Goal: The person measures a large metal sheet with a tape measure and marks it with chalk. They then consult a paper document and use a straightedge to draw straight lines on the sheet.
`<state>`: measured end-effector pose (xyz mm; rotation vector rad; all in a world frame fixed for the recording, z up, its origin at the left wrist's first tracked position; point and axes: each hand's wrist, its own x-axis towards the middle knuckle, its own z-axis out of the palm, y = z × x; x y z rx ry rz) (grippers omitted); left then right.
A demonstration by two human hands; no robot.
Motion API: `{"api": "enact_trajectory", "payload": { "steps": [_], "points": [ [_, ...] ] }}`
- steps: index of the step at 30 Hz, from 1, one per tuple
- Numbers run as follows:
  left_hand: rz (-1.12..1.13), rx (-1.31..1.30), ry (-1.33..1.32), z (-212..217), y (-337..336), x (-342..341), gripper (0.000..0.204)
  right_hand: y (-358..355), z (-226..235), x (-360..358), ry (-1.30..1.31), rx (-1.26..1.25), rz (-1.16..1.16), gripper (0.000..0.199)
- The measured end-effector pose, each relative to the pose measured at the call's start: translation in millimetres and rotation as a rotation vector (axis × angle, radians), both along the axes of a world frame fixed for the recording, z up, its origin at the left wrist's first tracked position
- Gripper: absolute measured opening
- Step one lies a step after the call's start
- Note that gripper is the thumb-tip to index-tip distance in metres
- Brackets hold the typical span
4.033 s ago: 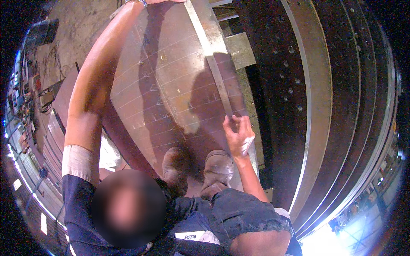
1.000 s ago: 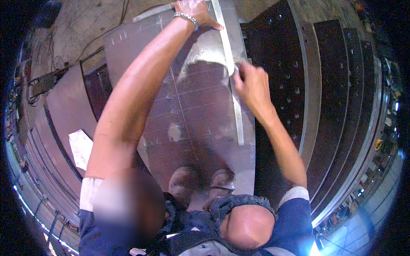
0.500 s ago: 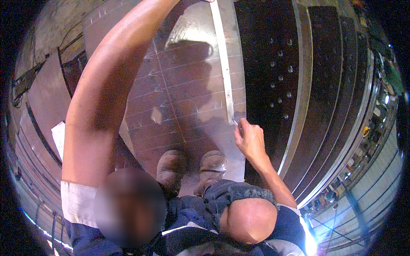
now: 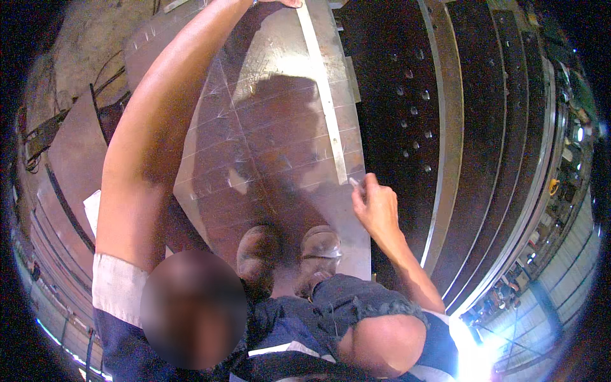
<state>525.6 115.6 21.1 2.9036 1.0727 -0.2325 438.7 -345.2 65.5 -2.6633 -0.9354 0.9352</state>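
Note:
A long pale metal straightedge point(image 4: 326, 105) lies along the right part of a brown steel plate point(image 4: 213, 153). Thin chalk lines and small V-shaped marks cross that plate. My left arm reaches to the top of the picture, where my left hand point(image 4: 281, 2) grips the straightedge's far end; the frame edge cuts off much of that hand. At the near end, my right hand point(image 4: 380, 202) pinches a small white chalk stick point(image 4: 354, 183), its tip beside the straightedge's end. My head's shadow falls across the plate.
My boots point(image 4: 321, 245) stand on the near part of the plate. To the right lies a dark plate point(image 4: 388, 83) with several drilled holes, then long steel beams point(image 4: 480, 127). More steel plates point(image 4: 76, 146) lie at left. Bright light glares at lower right.
The far end of the straightedge and my left hand have shifted slightly left in the picture. Chalk shows more clearly in my right hand, which stays by the near end.

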Motion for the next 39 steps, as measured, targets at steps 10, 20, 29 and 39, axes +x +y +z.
{"api": "enact_trajectory", "payload": {
  "steps": [10,20,29,39],
  "points": [
    [0.003,-0.085,0.034,4,2,6,0.139,-17,0,-14,-0.074,0.393,-0.379,0.01],
    [-0.118,-0.078,-0.394,-52,67,-27,0.066,-15,-47,-45,-0.269,0.479,-0.19,0.036],
    [-0.131,0.019,-0.184,-65,153,-67,0.054,-8,-52,-56,-0.229,0.485,-0.22,0.037],
    [-0.135,0.046,-0.22,-78,159,-70,0.029,-8,-53,-63,-0.239,0.473,-0.243,0.036]
  ]
}}
